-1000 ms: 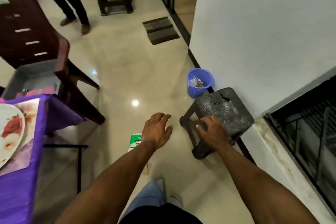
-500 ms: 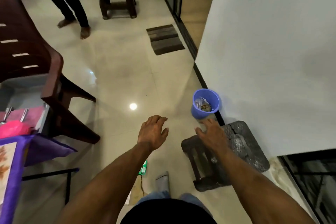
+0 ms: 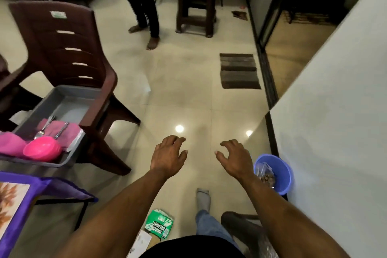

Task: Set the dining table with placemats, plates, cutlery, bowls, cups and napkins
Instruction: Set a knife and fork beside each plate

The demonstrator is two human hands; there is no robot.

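My left hand and my right hand hover over the floor, both with relaxed fingers and holding nothing. At the left a grey tray rests on a brown chair seat. It holds pink bowls, pink napkins and two pieces of cutlery. At the bottom left is the corner of the table with a purple cloth and a patterned placemat.
A brown plastic chair stands left. A blue bucket sits by the white wall, a dark stool below it. A green packet lies on the floor. Farther off are a person's legs, a brown stool and a striped mat.
My right hand has let go of the dark stool and risen from it. The view has lifted, bringing the tray on the chair into sight.
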